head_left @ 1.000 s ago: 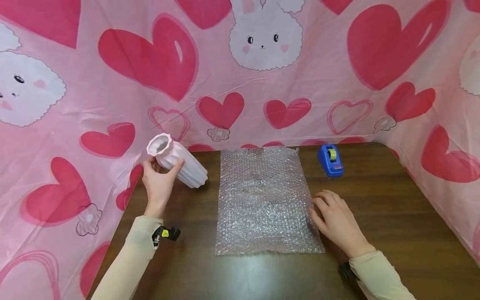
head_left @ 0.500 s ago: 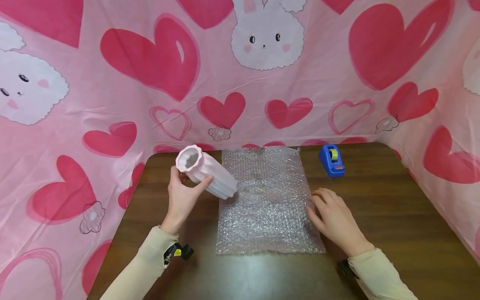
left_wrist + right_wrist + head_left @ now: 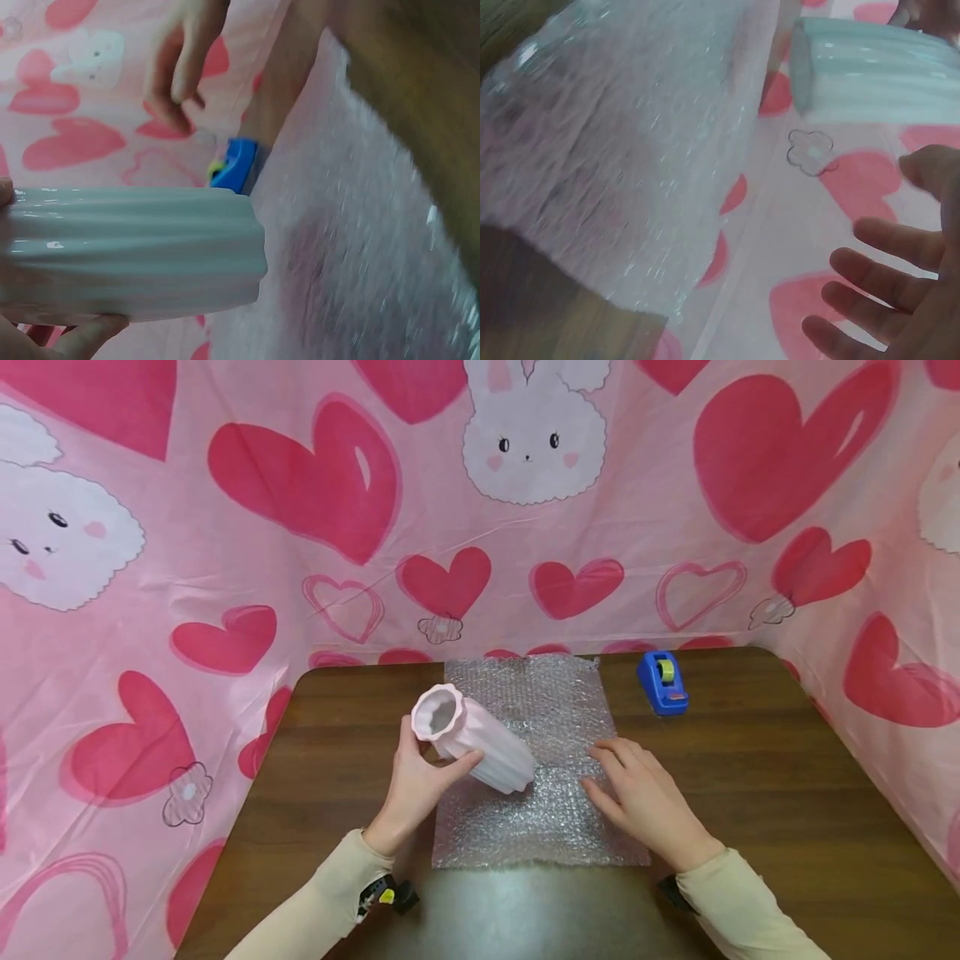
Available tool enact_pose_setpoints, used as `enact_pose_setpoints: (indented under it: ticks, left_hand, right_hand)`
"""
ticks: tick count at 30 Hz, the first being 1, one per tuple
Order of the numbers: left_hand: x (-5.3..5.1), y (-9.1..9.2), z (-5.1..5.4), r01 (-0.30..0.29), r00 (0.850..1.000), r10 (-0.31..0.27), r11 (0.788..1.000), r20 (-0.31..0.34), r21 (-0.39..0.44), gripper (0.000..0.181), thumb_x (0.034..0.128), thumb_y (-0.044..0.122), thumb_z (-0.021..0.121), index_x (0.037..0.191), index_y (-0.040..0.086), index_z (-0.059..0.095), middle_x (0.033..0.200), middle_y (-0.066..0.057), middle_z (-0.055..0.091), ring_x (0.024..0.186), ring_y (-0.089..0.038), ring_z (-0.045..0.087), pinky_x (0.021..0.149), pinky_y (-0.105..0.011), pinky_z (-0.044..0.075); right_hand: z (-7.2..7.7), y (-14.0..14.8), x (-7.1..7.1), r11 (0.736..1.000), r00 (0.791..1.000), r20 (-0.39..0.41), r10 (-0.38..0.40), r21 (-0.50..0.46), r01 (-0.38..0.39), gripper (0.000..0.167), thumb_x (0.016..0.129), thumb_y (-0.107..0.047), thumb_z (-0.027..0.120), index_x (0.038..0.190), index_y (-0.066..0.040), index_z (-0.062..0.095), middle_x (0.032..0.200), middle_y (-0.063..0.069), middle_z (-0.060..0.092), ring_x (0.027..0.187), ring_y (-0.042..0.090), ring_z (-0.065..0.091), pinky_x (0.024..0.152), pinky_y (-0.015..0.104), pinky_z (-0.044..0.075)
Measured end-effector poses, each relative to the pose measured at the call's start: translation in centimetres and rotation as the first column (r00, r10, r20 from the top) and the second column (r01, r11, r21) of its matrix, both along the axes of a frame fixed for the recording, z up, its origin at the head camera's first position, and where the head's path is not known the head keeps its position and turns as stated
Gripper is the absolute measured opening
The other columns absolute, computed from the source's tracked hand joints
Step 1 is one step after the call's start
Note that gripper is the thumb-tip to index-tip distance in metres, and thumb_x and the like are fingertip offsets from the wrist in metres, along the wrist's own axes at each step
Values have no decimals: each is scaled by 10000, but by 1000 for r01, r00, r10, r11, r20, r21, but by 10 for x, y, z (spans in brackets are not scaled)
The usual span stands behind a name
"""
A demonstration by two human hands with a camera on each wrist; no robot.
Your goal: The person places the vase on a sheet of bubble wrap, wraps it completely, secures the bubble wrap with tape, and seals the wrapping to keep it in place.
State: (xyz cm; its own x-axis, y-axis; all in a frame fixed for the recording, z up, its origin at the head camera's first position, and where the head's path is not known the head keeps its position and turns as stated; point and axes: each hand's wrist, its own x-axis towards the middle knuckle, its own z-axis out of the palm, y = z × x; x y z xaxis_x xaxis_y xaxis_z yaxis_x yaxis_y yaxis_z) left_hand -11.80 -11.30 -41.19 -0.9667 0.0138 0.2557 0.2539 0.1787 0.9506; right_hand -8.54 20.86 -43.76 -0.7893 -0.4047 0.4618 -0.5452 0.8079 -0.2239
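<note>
A white, fluted vase [image 3: 491, 747] with a scalloped rim is gripped near its mouth by my left hand [image 3: 420, 785]. It tilts over the bubble wrap [image 3: 525, 843], mouth toward the upper left and base toward the right. The left wrist view shows the glossy vase [image 3: 135, 251] lengthwise, with a thumb along its lower side. My right hand [image 3: 648, 802] hovers over the right part of the wrap, fingers apart and holding nothing. In the right wrist view, that hand [image 3: 900, 289] has its fingers spread, and the vase [image 3: 877, 75] appears above it.
A blue tape dispenser [image 3: 663, 683] with a yellow roll stands at the back right of the dark wooden table [image 3: 750, 760]. Pink cloth [image 3: 637, 485] printed with hearts and rabbits hangs behind the table and along both sides.
My left hand has carried the vase rightward and nearer, from the table's left side to above the bubble wrap. My right hand has shifted slightly left over the wrap.
</note>
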Motion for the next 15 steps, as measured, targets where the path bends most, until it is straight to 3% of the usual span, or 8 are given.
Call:
enact_pose_setpoints:
  ticks: [8,12,15]
  left_hand:
    - [13,22,-7,92,994,-98,989,49,116,797,763,78,907,1408,73,438,1307,-110,577,1118,-227,605,859,-313,567]
    - [18,30,-12,152,984,-167,971,69,185,829,784,98,898,1454,86,410,1331,-125,565,1127,-234,599,839,-327,583]
    - [22,35,-17,197,974,-217,955,72,220,871,807,150,896,1504,119,376,1378,-112,550,1187,-225,581,896,-303,559]
  right_hand:
    - [0,-16,3,992,992,37,119,-51,-117,864,917,-593,724,1449,49,493,1347,195,608,1225,368,611,1009,563,514]
    - [0,-23,4,986,984,80,156,-69,-151,976,880,-622,750,1510,45,417,1426,215,569,1297,377,581,1053,565,483]
    - [-1,-28,6,983,979,105,176,-74,-169,1044,834,-609,806,1536,40,387,1441,219,562,1309,368,578,1058,555,482]
